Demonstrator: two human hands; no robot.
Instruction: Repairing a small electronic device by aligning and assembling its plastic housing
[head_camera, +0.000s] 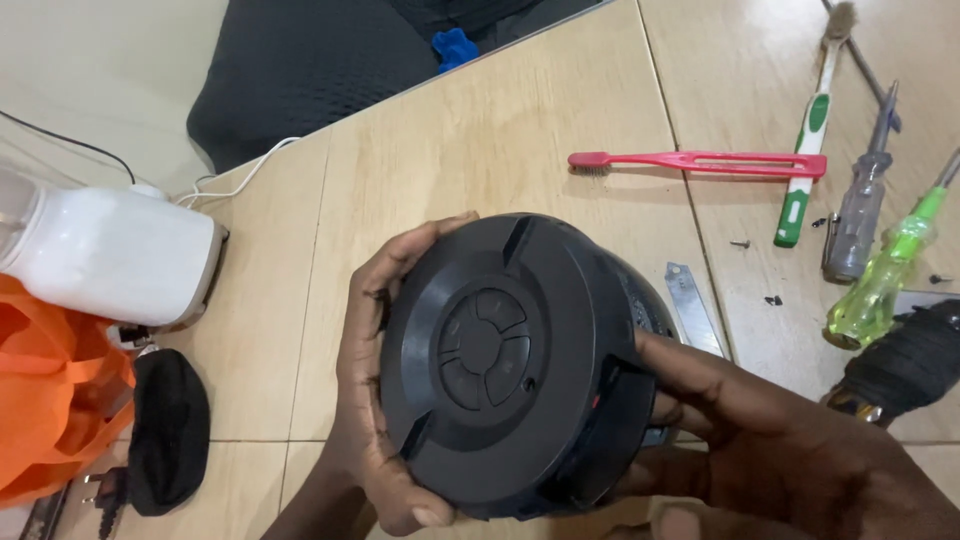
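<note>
A round black plastic appliance base (510, 365), with a recessed centre hub of four wedge-shaped segments, is held up in both hands just above the pale wooden surface (480, 140), its flat underside turned towards the camera. The left hand (375, 400) wraps the rim on one side, fingers curled over the top edge and thumb tucked under the lower edge. The right hand (790, 455) takes the opposite side, thumb pressed onto a notch in the rim. Both grips are clamped on the base, with the hub lying between them.

Judged by its look, the base is stiff moulded plastic, rigid enough not to flex under the squeeze, and probably moderately heavy if a motor sits inside. The matte finish should give fair friction. The raised rim and its notches seem the sound places to hold; the centre hub looks like a working part best left untouched.

Beyond the right-hand grip lie a short steel ruler blade (693, 305), a red plastic toothbrush (700, 162), a green-and-white toothbrush (812, 130), a clear-handled screwdriver (862, 200), a yellow-green translucent-handled screwdriver (888, 280) and a few small dark screws (773, 299). Beyond the left-hand grip stand a white plastic appliance body (110, 255), an orange fabric bag (50, 400) and a small black pouch (168, 430).
</note>
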